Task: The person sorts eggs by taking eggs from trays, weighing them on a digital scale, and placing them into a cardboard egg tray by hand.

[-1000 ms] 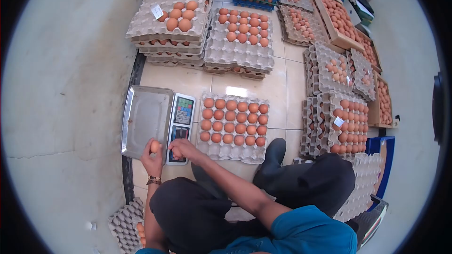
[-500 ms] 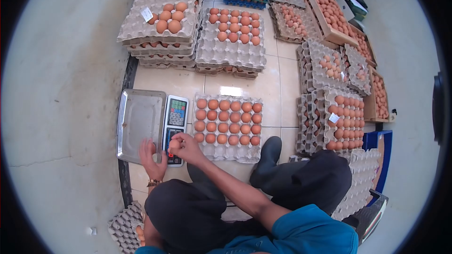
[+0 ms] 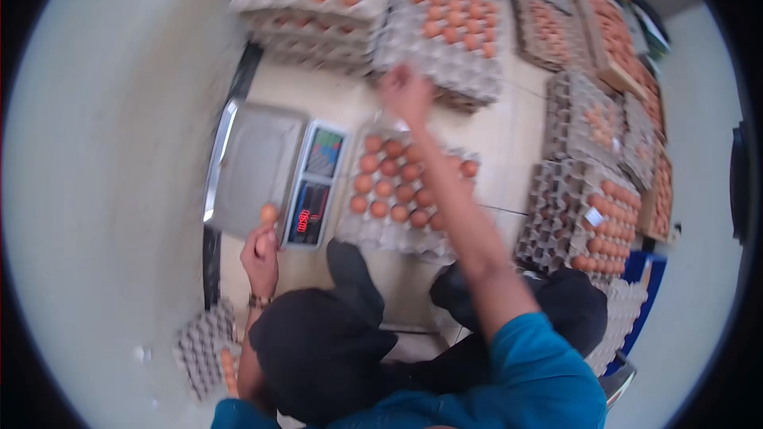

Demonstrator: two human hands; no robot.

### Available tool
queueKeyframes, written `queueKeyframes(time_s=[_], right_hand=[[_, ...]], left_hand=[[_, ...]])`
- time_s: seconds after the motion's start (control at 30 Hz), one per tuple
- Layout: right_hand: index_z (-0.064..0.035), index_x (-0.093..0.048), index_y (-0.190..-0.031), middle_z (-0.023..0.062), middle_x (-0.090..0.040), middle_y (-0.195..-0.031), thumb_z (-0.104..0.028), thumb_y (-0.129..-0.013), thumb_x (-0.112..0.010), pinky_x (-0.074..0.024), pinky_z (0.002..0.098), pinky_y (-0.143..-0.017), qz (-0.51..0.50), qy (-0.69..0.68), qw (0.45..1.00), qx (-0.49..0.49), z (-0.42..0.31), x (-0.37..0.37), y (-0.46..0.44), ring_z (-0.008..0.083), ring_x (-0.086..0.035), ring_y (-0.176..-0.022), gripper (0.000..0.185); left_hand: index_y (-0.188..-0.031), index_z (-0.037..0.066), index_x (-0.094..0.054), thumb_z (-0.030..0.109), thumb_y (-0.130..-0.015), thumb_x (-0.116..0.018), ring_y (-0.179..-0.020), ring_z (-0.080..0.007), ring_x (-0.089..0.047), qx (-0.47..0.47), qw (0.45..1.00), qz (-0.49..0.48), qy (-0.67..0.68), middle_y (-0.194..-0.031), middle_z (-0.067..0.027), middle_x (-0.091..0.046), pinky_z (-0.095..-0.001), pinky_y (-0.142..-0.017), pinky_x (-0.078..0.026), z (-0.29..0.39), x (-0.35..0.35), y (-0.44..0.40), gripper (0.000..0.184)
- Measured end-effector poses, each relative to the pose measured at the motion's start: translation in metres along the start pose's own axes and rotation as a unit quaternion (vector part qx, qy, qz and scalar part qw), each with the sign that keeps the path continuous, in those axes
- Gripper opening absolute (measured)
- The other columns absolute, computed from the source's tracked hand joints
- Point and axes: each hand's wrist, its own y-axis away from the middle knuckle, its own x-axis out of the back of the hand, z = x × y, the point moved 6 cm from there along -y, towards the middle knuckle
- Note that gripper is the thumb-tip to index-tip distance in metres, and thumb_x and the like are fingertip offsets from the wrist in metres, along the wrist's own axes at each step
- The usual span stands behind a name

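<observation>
My left hand [image 3: 261,264] is closed at the near right corner of the scale's metal pan [image 3: 258,163], its fingertips on a brown egg [image 3: 269,213]. A second egg may sit among the fingers, but I cannot tell. Beside the pan, the scale's panel [image 3: 308,210] shows red lit digits. My right hand [image 3: 407,95] is stretched forward, smeared by motion, at the near edge of a stacked carton tray [image 3: 433,59] of eggs; whether it holds anything is unclear. Under that forearm lies a carton tray [image 3: 362,226] with rows of brown eggs, partly hidden.
A tall stack of carton trays [image 3: 310,28] with eggs and a white label stands at the back left. More tray stacks [image 3: 584,199] and wooden crates [image 3: 608,32] of eggs line the right. My boot [image 3: 354,278] is near the scale. Another carton tray [image 3: 205,345] lies at lower left.
My right hand has moved from the scale forward and right to the stacked tray. My left hand has drawn back and closed at the egg. The view has tilted and shifted.
</observation>
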Motion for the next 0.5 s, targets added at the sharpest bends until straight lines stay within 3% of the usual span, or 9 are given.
queueKeyframes(time_s=[0.03, 0.1, 0.13, 0.17, 0.23, 0.33, 0.37, 0.43, 0.5], right_hand=[[-0.0003, -0.06, -0.11, 0.022, -0.062, -0.117, -0.022, -0.083, -0.061, -0.0466, 0.0465, -0.093, 0.07, 0.069, 0.992, 0.073, 0.013, 0.005, -0.043, 0.0388, -0.057, -0.113, 0.035], [-0.0029, -0.058, -0.121, 0.0222, -0.061, -0.118, -0.022, -0.076, -0.067, -0.0483, 0.0476, -0.093, 0.079, 0.273, 0.926, 0.249, -0.004, 0.021, -0.092, 0.0357, -0.058, -0.114, 0.049], [-0.0088, -0.057, -0.121, 0.0211, -0.064, -0.111, -0.02, -0.076, -0.065, -0.0494, 0.0488, -0.089, 0.021, 0.391, 0.896, 0.209, -0.011, 0.023, -0.113, 0.038, -0.061, -0.102, 0.047], [-0.0084, -0.061, -0.116, 0.0198, -0.064, -0.113, -0.018, -0.075, -0.065, -0.0497, 0.0488, -0.089, 0.067, 0.418, 0.85, 0.315, -0.001, 0.02, -0.132, 0.0361, -0.062, -0.104, 0.043], [-0.0062, -0.065, -0.106, 0.0179, -0.068, -0.103, -0.015, -0.071, -0.067, -0.0517, 0.0478, -0.085, -0.009, 0.518, 0.773, 0.367, -0.001, 0.016, -0.157, 0.0353, -0.066, -0.098, 0.036], [-0.0043, -0.068, -0.095, 0.0182, -0.069, -0.094, -0.011, -0.069, -0.068, -0.0534, 0.0465, -0.081, -0.057, 0.493, 0.814, 0.302, -0.014, 0.017, -0.165, 0.0353, -0.067, -0.092, 0.027], [-0.0057, -0.065, -0.103, 0.0149, -0.067, -0.111, -0.01, -0.073, -0.068, -0.0545, 0.049, -0.082, -0.114, 0.516, 0.827, 0.19, -0.012, 0.015, -0.172, 0.0342, -0.064, -0.108, 0.031], [-0.0055, -0.065, -0.102, 0.016, -0.068, -0.107, -0.009, -0.073, -0.068, -0.0549, 0.0484, -0.08, -0.109, 0.521, 0.817, 0.221, -0.009, 0.01, -0.178, 0.0351, -0.066, -0.105, 0.029], [-0.0056, -0.065, -0.102, 0.0162, -0.069, -0.105, -0.006, -0.073, -0.067, -0.0546, 0.046, -0.081, -0.111, 0.543, 0.8, 0.23, -0.014, 0.007, -0.177, 0.0359, -0.066, -0.104, 0.029]], left_hand=[[-0.106, -0.003, -0.064, 0.011, -0.099, -0.059, -0.065, -0.0077, -0.056, 0.015, 1.0, 0.008, -0.012, -0.085, -0.0045, -0.062, -0.0233, -0.057, -0.048, -0.005, 0.014, -0.003, 0.017], [-0.104, -0.002, -0.064, 0.015, -0.1, -0.058, -0.062, -0.0067, -0.053, 0.054, 0.997, 0.05, -0.007, -0.085, -0.0043, -0.062, -0.022, -0.052, -0.044, -0.011, 0.046, 0.003, 0.018], [-0.103, -0.002, -0.063, 0.016, -0.1, -0.058, -0.061, -0.0061, -0.052, 0.061, 0.995, 0.081, 0.02, -0.085, -0.0041, -0.062, -0.0213, -0.051, -0.042, -0.012, 0.055, 0.0, 0.019], [-0.102, -0.001, -0.063, 0.016, -0.1, -0.058, -0.061, -0.006, -0.052, 0.061, 0.993, 0.103, 0.023, -0.085, -0.0041, -0.062, -0.021, -0.051, -0.042, -0.017, 0.065, -0.003, 0.019], [-0.099, -0.001, -0.063, 0.017, -0.101, -0.058, -0.061, -0.0058, -0.052, 0.063, 0.988, 0.138, 0.029, -0.086, -0.0042, -0.062, -0.0203, -0.051, -0.041, -0.025, 0.08, -0.004, 0.019], [-0.107, 0.001, -0.055, 0.016, -0.1, -0.053, -0.067, -0.0076, -0.05, 0.085, 0.986, 0.146, 0.012, -0.081, -0.0014, -0.055, -0.0228, -0.06, -0.043, -0.032, 0.087, -0.016, 0.017], [-0.109, 0.001, -0.053, 0.016, -0.1, -0.051, -0.068, -0.0082, -0.05, 0.089, 0.986, 0.141, 0.018, -0.079, -0.0007, -0.053, -0.0237, -0.062, -0.044, -0.036, 0.087, -0.023, 0.017], [-0.119, 0.003, -0.046, 0.019, -0.098, -0.043, -0.077, -0.0111, -0.049, 0.099, 0.984, 0.101, 0.108, -0.085, -0.0018, -0.048, -0.0279, -0.074, -0.044, -0.049, 0.081, -0.038, 0.026], [-0.123, 0.0, -0.047, 0.02, -0.098, -0.048, -0.085, -0.0181, -0.055, 0.122, 0.991, 0.062, 0.01, -0.096, -0.0081, -0.054, -0.0313, -0.079, -0.046, -0.053, 0.073, -0.055, 0.032]])
